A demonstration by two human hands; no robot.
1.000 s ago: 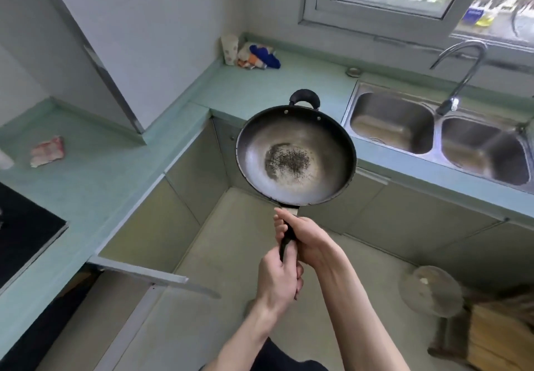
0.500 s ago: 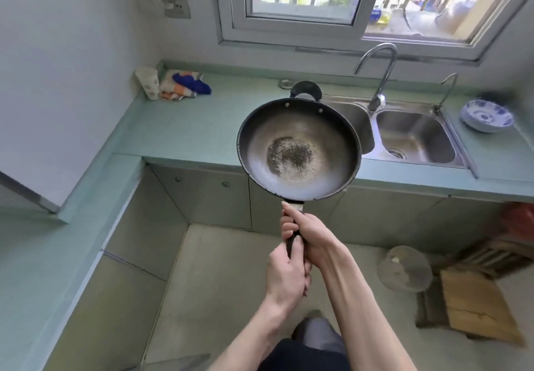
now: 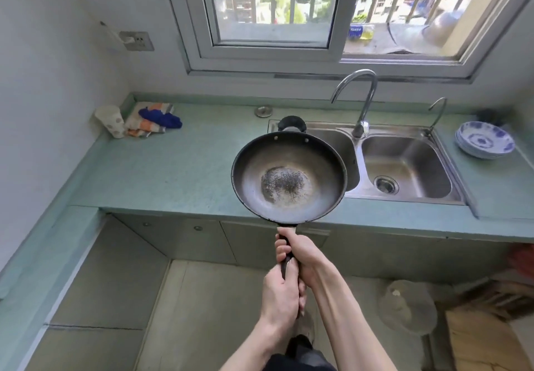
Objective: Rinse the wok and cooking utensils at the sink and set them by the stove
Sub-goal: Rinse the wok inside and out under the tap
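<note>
Since a second ago the wok (image 3: 289,178) has come round from the cabinet corner to hang over the counter (image 3: 185,168) edge, its far rim and loop handle (image 3: 291,124) now overlapping the left basin (image 3: 341,148) of the double sink. Both hands grip the long handle (image 3: 287,250): the right hand (image 3: 300,258) wrapped round it nearer the pan, the left hand (image 3: 281,292) clasped behind it, all fingers curled tight. A dark, speckled residue (image 3: 284,184) sits in the bottom.

The weight hangs far out from the grip, so the pan could tip or twist in the hands. The tall faucet (image 3: 361,101) stands just beyond the far rim and could be struck as the wok goes in. The stacked blue-and-white bowls (image 3: 484,140) lie well to the right, probably out of harm's way.
</note>
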